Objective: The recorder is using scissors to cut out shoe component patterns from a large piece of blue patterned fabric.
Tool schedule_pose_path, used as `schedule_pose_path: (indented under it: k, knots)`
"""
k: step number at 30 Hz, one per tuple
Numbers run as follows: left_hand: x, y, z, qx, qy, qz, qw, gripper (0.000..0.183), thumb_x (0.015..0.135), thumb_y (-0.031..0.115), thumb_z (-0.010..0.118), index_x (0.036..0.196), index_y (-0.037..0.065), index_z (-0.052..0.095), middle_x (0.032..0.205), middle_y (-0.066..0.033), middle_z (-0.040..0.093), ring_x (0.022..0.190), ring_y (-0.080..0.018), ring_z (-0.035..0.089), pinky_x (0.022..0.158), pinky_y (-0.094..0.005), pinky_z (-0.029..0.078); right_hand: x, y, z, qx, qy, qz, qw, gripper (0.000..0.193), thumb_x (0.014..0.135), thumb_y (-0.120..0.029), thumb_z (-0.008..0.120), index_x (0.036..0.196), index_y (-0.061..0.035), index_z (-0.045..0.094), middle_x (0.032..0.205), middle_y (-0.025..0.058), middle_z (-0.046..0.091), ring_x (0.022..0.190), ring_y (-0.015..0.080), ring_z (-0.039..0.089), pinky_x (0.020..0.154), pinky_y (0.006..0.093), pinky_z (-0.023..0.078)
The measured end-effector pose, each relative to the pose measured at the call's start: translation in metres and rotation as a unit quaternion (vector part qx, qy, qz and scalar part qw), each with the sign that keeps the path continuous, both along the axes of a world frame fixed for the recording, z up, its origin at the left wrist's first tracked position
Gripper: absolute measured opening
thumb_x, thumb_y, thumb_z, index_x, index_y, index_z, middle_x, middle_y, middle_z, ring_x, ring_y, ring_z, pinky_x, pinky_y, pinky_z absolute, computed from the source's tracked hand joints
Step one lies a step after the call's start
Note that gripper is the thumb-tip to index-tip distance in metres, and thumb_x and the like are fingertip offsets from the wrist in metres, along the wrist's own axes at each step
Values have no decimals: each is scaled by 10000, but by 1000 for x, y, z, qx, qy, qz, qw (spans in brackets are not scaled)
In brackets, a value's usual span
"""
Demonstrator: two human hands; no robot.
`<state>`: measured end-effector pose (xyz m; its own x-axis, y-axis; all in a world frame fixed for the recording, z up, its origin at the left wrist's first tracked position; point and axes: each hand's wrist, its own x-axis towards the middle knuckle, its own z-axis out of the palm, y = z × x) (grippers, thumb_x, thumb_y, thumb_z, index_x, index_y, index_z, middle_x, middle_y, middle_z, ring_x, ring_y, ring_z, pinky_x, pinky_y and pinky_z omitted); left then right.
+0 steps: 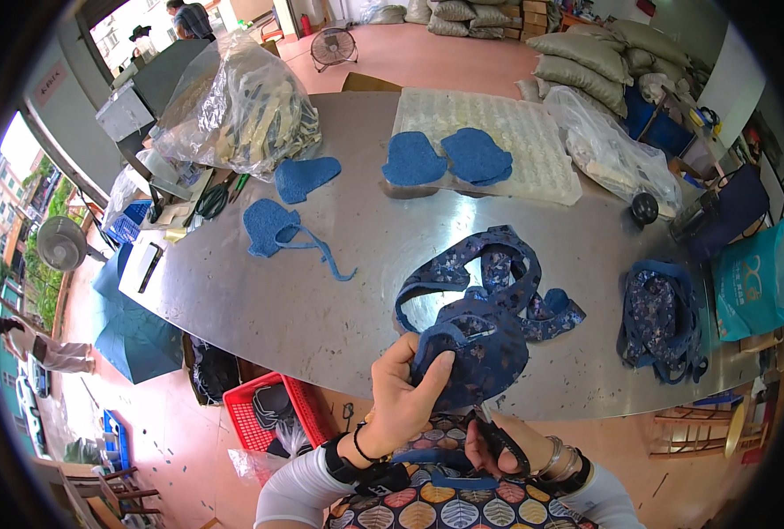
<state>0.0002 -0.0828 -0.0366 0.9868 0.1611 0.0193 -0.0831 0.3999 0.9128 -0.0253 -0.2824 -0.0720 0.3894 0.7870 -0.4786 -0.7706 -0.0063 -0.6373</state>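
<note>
At the near edge of the steel table point(321, 291), the left hand point(405, 397) pinches a dark blue floral fabric piece point(476, 348) between thumb and fingers, its long strap looping onto the tabletop, while the right hand point(498, 445) closes around black scissors point(500, 436) beneath it.

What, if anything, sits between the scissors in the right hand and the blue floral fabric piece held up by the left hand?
Nothing visible. The right hand holds the scissors directly under the floral fabric piece, which the left hand pinches at its left edge; the blade tips seem to meet the fabric's lower edge.
</note>
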Motion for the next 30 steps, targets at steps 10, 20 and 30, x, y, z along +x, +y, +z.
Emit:
schedule_pose_path:
  k: [10, 20, 30]
  knots:
    - [1, 5, 0, 16, -16, -1, 1000, 141, 871, 90, 616, 792, 10, 531, 704, 35, 548, 643, -13, 445, 562, -169, 365, 6, 6, 10, -80, -135, 22, 987, 819, 555, -695, 725, 1015, -64, 479, 765, 37, 569, 546, 82, 495, 470, 190, 387]
    - [0, 12, 0, 120, -24, -66, 990, 87, 889, 67, 567, 901, -19, 560, 811, 5, 590, 693, -29, 501, 620, -178, 426, 10, 11, 23, -88, -205, 11, 975, 907, 476, -769, 677, 999, -59, 466, 768, 16, 568, 572, 67, 487, 492, 186, 379]
    - [0, 11, -3, 85, -8, -77, 993, 101, 889, 70, 564, 922, -25, 572, 833, -7, 602, 724, -45, 525, 651, -189, 442, 8, 5, 19, -97, -246, 10, 964, 901, 513, -804, 620, 961, -34, 489, 709, 22, 572, 595, 88, 532, 509, 204, 419]
